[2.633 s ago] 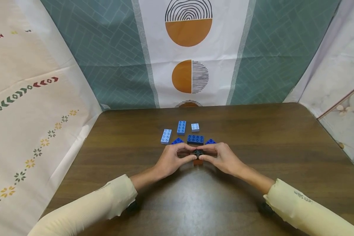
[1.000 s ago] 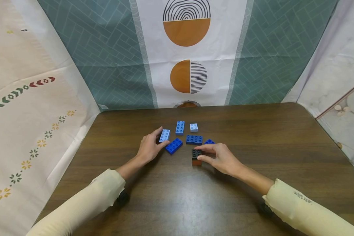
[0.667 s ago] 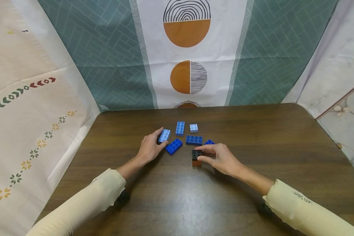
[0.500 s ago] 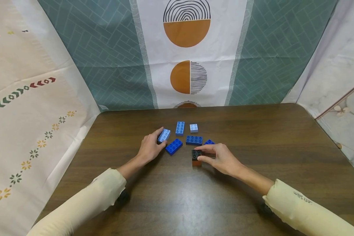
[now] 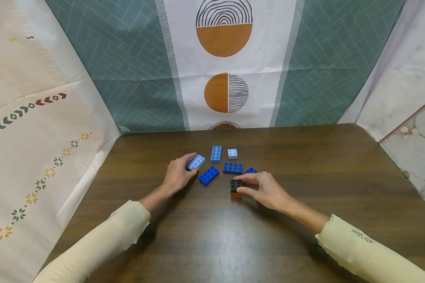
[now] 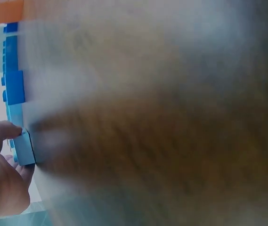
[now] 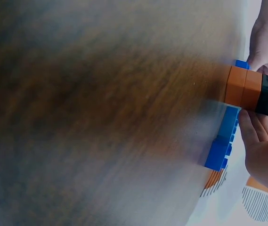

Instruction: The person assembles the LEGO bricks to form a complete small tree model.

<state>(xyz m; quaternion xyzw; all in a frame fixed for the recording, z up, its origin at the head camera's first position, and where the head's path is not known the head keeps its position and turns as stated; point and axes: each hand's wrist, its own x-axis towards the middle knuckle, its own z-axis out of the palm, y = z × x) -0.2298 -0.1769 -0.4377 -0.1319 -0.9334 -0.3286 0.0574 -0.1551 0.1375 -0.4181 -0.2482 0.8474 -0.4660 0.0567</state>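
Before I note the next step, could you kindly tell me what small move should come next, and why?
Probably, the left hand should lift the pale brick toward the stack: it has the brick pinched, a blue brick lies between, and the right hand holds the stack with bare studs facing up.

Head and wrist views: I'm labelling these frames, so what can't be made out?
Head view: part of the royal-blue studded plastic brick, hidden by the right hand.
Head view: lettering on the cream fabric left sleeve, too small.
Left wrist view: part of the black-and-orange plastic brick stack, cut off by the top edge.
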